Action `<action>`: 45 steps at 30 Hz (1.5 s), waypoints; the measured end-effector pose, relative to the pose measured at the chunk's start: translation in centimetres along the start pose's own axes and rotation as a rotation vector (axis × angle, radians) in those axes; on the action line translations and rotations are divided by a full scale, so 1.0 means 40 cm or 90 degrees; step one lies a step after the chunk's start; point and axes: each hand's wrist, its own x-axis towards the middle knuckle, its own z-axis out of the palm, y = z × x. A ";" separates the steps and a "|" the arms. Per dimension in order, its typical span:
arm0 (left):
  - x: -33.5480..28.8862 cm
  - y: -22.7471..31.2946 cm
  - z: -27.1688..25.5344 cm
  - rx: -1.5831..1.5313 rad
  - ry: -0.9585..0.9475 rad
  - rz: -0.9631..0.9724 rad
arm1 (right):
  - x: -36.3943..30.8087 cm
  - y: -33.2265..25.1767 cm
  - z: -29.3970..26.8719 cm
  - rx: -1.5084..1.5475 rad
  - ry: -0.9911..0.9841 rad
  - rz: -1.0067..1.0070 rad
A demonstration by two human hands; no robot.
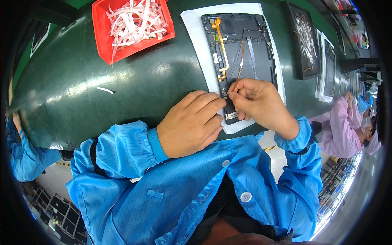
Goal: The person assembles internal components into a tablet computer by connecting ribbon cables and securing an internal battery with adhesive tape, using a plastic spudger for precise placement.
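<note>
A black tablet housing lies on a white sheet, its inner side up. An orange flex cable runs down its left part, and a grey strip crosses its middle. My right hand is over the housing's lower part, thumb and forefinger pinched together at the lower end of a thin brown cable. My left hand is at the housing's lower left edge, fingers curled close together with the fingertips by the rim. Its thumb is hidden, and so is anything under its fingers.
A red bin full of pale pink strips stands at the far left of the green table. One white strip lies on the tabletop. At the right is a black tray of thin cables. Other people sit at both sides.
</note>
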 end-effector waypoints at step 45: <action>0.009 -0.007 -0.006 0.207 -0.074 0.091 | -0.004 0.005 -0.001 0.001 -0.026 -0.039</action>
